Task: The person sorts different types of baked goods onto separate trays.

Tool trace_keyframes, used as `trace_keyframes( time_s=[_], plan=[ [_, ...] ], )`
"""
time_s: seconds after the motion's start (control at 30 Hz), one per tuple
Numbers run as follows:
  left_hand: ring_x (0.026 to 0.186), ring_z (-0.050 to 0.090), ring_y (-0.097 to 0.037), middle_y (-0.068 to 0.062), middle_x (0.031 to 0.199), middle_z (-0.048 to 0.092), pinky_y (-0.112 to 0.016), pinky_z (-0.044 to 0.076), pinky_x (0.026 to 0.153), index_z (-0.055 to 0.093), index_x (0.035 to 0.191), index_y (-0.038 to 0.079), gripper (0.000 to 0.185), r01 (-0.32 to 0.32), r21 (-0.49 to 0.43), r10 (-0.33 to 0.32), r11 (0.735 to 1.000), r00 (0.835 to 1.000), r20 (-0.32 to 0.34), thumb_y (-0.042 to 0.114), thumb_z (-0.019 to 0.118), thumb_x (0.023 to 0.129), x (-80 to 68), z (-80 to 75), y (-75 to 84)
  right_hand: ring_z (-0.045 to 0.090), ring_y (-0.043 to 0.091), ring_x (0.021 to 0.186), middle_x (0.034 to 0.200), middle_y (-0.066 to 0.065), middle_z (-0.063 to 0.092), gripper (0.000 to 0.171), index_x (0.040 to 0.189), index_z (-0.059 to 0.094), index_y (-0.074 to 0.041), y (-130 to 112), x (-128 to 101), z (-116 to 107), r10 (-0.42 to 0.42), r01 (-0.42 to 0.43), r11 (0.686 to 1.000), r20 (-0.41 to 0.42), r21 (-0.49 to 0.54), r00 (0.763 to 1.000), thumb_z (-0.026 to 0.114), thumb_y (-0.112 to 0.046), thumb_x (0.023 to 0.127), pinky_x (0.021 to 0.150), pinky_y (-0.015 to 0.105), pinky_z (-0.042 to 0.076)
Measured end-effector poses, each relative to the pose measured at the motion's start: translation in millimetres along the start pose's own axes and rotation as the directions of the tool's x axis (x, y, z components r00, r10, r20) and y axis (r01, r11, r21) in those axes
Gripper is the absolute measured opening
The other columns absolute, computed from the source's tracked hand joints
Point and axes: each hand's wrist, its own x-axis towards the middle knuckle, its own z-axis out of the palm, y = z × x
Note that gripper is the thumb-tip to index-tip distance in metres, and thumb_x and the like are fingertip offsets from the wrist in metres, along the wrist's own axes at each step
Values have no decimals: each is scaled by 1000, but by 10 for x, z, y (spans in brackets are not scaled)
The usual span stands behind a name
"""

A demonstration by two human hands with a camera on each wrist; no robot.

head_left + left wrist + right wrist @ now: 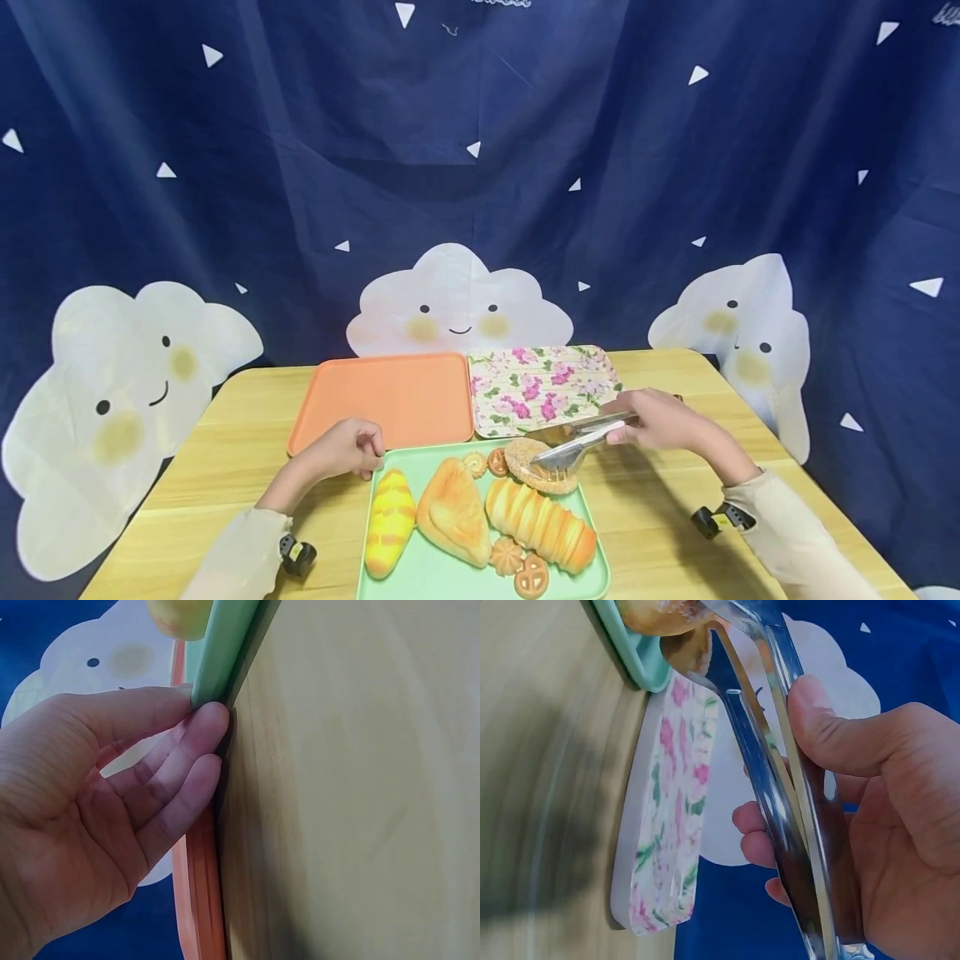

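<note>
My right hand (628, 425) grips metal tongs (573, 442); in the right wrist view the thumb and curled fingers of that hand (776, 769) squeeze the tongs (780, 817). The tong tips close around a round sesame bun (531, 463) at the far right of the green tray (438, 577). My left hand (366, 454) holds that tray's far left corner. Up close, the left hand (199, 712) has its thumb over and fingers (187, 765) under the green rim (225, 645).
On the green tray lie a yellow striped loaf (390, 521), a triangular bun (453, 510), a long ridged roll (540, 523) and several small cookies. Behind it sit an orange tray (382, 400) and a floral tray (543, 387). A blue cloud curtain backs the wooden table (660, 517).
</note>
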Motion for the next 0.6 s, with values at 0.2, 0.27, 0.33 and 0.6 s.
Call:
trace_keyframes(
  time_s=[0.2,0.27,0.33,0.6],
  plan=[
    [60,67,-22,-2,61,56,-28,51,55,63,81,1,12,-2,15,1,1000,1000,15,-3,74,83,14,-3,-3,61,3,76,100,7,77,40,113,76,-3,10,2,-95,-16,15,1000,-53,-20,998,80,-32,86,65,26,50],
    [59,67,-21,-4,60,58,-29,52,55,62,81,1,13,-2,17,2,1000,1000,20,-3,75,83,23,-8,-16,60,2,75,96,5,76,38,111,77,-3,7,10,-144,-27,26,999,-71,-24,997,80,-31,85,65,26,50],
    [59,68,-21,-7,60,61,-29,52,55,62,80,1,13,2,17,-2,1000,1000,26,-2,75,82,31,-20,-27,57,2,73,92,2,75,36,110,77,-3,3,20,-191,-25,22,999,-91,-28,996,81,-29,85,63,25,48],
    [59,68,-20,-11,62,66,-29,54,56,63,80,1,13,-8,25,6,1000,998,57,-3,75,82,59,-57,-30,49,5,67,89,1,73,36,116,76,-5,-31,72,-317,127,-136,990,-210,-27,969,80,-27,87,57,25,38]
  ],
)
